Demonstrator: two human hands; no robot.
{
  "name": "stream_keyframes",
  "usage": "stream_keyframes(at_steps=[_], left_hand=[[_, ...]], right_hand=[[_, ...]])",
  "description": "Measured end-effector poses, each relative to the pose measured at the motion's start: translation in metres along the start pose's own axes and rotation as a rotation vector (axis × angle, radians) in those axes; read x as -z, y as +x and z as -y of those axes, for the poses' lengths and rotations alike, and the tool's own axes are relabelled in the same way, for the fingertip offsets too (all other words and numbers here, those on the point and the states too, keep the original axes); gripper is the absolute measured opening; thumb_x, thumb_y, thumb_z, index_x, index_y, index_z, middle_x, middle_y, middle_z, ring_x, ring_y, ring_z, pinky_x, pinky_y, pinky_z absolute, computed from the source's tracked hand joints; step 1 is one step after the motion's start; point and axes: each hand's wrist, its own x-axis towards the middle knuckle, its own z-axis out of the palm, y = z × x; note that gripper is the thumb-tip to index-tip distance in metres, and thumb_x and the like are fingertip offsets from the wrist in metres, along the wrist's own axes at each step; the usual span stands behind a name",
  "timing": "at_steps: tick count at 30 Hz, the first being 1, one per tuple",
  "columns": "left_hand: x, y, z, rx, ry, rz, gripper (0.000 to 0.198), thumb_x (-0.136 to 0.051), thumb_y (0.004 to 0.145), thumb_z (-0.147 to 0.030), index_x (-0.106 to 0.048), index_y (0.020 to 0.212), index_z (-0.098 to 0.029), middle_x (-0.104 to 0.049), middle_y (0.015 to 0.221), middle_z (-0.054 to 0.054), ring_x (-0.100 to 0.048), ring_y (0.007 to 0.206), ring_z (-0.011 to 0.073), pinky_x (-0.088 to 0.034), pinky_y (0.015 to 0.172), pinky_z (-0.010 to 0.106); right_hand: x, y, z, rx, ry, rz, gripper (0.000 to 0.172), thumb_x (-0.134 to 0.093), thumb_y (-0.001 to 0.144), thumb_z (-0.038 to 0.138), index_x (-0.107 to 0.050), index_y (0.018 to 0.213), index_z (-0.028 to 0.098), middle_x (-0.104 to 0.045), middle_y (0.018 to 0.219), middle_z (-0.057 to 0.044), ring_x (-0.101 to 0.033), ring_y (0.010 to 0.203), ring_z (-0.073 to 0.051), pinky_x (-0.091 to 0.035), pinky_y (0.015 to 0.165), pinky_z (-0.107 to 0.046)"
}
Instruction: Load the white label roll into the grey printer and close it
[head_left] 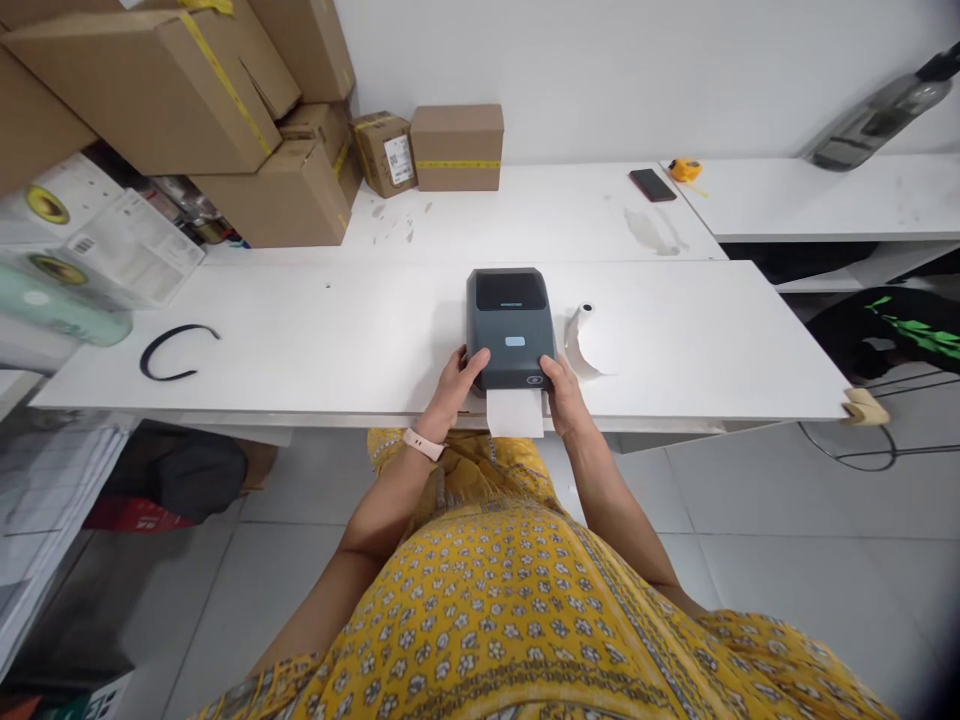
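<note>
The dark grey label printer (510, 325) sits at the near edge of the white desk (337, 340), a blank label strip (514, 412) hanging from its front slot over the edge. The left hand (456, 378) curls half closed over its front left corner; the right hand (564, 388) clasps the front right corner, fingers bent against the casing. A label roll (579, 335) lies at 3 o'clock, a black band (176, 350) at 9, cardboard boxes (285, 190) at 11. So close to the edge, a pull toward 6 o'clock could likely tip the printer off or tear the strip
</note>
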Motion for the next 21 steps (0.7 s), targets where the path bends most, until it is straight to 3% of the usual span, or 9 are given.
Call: stream_keyframes(at_steps=[5,7,15,21], left_hand=[[0.001,-0.001,-0.02,-0.039,0.022,0.181,0.071,-0.083,0.076,-0.054,-0.063,0.133,-0.016,-0.069,0.142,0.016,-0.062,0.133,0.0359,-0.049,0.112,0.049],[0.0,0.0,-0.023,-0.051,0.032,0.203,0.07,-0.085,0.076,-0.051,-0.063,0.132,-0.015,-0.069,0.141,0.017,-0.063,0.132,0.0353,-0.05,0.111,0.049],[-0.001,0.008,0.0,-0.068,0.1,0.02,0.069,-0.085,0.075,-0.052,-0.066,0.13,-0.016,-0.073,0.134,0.015,-0.067,0.124,0.0328,-0.052,0.106,0.046],[0.003,0.013,0.006,-0.098,0.137,0.009,0.065,-0.087,0.073,-0.054,-0.071,0.125,-0.019,-0.077,0.124,0.012,-0.071,0.115,0.0309,-0.055,0.1,0.043]], right_hand=[[-0.002,-0.004,0.002,-0.023,0.043,-0.023,0.052,-0.075,0.083,0.057,-0.067,0.123,0.025,-0.074,0.134,-0.004,-0.067,0.128,-0.03,-0.047,0.12,-0.052],[-0.003,-0.004,0.0,-0.031,0.046,-0.038,0.056,-0.075,0.083,0.058,-0.065,0.127,0.026,-0.074,0.135,-0.004,-0.066,0.129,-0.03,-0.046,0.12,-0.053],[-0.002,0.001,-0.017,0.018,0.057,-0.108,0.059,-0.075,0.081,0.057,-0.061,0.129,0.028,-0.072,0.133,-0.005,-0.064,0.129,-0.03,-0.046,0.119,-0.055],[-0.004,0.0,-0.016,0.026,0.045,-0.147,0.06,-0.075,0.077,0.059,-0.061,0.125,0.026,-0.071,0.13,-0.006,-0.065,0.123,-0.029,-0.046,0.116,-0.054]])
